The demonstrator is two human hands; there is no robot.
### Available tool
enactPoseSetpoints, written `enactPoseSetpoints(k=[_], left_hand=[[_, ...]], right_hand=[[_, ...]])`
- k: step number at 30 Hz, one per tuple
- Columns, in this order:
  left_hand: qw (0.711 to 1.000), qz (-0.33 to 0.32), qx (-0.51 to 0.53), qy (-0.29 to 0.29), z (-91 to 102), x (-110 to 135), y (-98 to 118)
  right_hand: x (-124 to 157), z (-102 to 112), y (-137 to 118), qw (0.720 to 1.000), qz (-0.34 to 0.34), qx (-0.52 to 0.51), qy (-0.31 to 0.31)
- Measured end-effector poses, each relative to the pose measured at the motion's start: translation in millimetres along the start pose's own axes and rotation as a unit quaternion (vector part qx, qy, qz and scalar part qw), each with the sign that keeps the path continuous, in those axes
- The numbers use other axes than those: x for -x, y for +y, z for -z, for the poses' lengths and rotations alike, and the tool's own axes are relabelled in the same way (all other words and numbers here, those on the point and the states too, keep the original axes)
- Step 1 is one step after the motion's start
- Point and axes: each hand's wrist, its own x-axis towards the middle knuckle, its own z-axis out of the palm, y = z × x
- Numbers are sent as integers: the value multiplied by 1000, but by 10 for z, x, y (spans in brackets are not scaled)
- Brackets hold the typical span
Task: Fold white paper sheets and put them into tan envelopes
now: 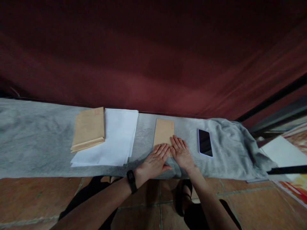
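Note:
A single brown paper envelope (164, 131) lies flat on the grey cloth. Across its near end rests my left hand (155, 160), palm down with the fingers stretched out. My right hand (182, 152) is also flat, its fingertips on the envelope's right edge and the rest over the cloth. The fingertips of both hands almost meet, and they cover the near part of the envelope. Left of them, a stack of brown envelopes (89, 126) sits partly on top of white paper sheets (120, 134).
Grey cloth (38, 137) covers the long narrow surface, bunched at its right end. A phone (205, 142) with a dark screen lies right of my hands. Behind hangs a dark red curtain (144, 80). A printed board (287, 153) and black bars stand at far right.

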Motion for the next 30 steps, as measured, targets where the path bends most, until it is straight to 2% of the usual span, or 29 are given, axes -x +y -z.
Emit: enactPoseSetpoints(k=[8,13,19,26,30], left_hand=[[1000,-3,-12,7,5,-6,-3],[999,28,5,15,13,-100,-36],[998,59,11,35,-94,-274,-131],[997,69,8,18,-228,-492,-315],[997,74,-8,30,-282,-603,-347]], right_hand=[[-3,6,-7,1000,-1,-1,-2],[-13,-4,-19,1000,-5,5,-5],[-23,-16,-23,1000,-13,-1,-3],[-29,-29,-45,1000,-22,-9,1],[-31,-56,-50,1000,-19,-4,11]])
